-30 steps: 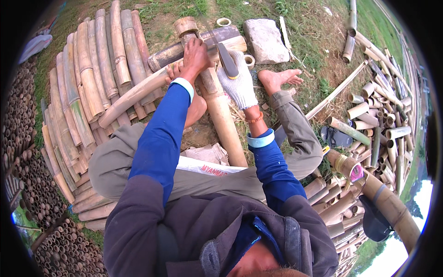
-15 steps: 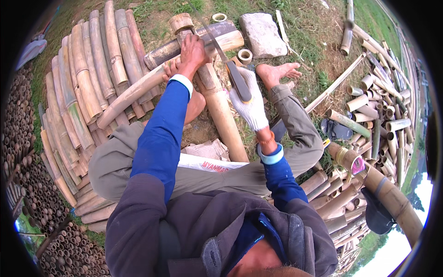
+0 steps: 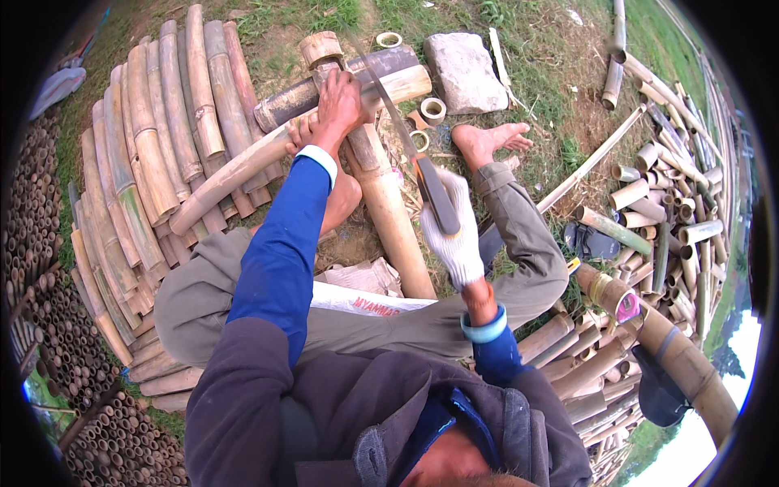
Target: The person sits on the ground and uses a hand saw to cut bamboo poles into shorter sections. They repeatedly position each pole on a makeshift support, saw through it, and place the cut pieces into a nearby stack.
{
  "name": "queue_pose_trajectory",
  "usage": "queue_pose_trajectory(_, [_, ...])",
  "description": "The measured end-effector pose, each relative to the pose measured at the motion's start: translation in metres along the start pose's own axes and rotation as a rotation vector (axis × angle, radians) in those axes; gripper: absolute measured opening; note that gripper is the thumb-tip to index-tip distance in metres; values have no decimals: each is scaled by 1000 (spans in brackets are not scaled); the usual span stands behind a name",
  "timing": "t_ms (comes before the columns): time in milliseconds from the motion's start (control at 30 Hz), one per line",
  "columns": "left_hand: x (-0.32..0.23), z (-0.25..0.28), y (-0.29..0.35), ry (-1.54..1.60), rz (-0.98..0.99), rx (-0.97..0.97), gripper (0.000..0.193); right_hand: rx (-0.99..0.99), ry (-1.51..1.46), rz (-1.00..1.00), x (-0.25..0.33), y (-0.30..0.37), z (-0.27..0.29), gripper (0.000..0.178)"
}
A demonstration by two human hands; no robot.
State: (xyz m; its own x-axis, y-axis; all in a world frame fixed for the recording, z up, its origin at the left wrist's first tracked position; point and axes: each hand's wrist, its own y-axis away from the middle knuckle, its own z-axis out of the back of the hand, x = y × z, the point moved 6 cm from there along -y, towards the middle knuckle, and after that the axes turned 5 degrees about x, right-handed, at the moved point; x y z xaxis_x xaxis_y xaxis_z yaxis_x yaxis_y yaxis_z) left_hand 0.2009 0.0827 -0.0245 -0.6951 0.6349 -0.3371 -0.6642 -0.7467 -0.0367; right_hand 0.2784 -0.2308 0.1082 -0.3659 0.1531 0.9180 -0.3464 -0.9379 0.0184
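My left hand [image 3: 339,101], bare, is closed over a long bamboo pole [image 3: 235,166], gripping it near its right end. That pole lies across a thicker bamboo piece [image 3: 389,219] and beside a dark bamboo length [image 3: 296,96]. In a white knit glove, my right hand [image 3: 452,230] is wrapped round the dark handle of a handsaw [image 3: 393,114]. The saw's blade runs up and left, across the pole just right of my left hand. Whether its teeth are inside a cut, I cannot tell. My bare foot [image 3: 345,195] is close to the pole, below my left hand.
Split bamboo lengths [image 3: 146,146] lie in rows at the left. A grey stone block [image 3: 465,73] and small bamboo rings [image 3: 432,109] are beyond my right foot [image 3: 487,142]. Cut bamboo pieces [image 3: 649,191] are heaped at the right, near a black sandal [image 3: 592,234].
My right hand has drawn the saw back toward me and slightly right, so the handle is lower. My left hand stays on the pole.
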Motion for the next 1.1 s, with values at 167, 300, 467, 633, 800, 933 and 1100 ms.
queue_pose_trajectory(167, [-12,0,-4,0,-32,90,68,-78,-11,176,-16,-66,-20,61])
queue_pose_trajectory(300, [14,3,0,-42,68,98,74,27,81,16,1,35,0,67])
queue_pose_trajectory(467, [7,-2,9,-40,33,85,77,34,56,-65,21,98,24,69])
queue_pose_trajectory(633, [1,-10,-4,1,-34,-39,70,-90,-22,214,0,-103,-32,53])
queue_pose_trajectory(800, [-1,1,-2,-8,45,112,68,-41,23,91,1,-80,-25,57])
queue_pose_trajectory(933, [10,2,6,-2,73,126,65,97,297,19,13,91,18,70])
queue_pose_trajectory(1100, [8,-3,2,25,48,48,65,19,40,6,6,26,7,65])
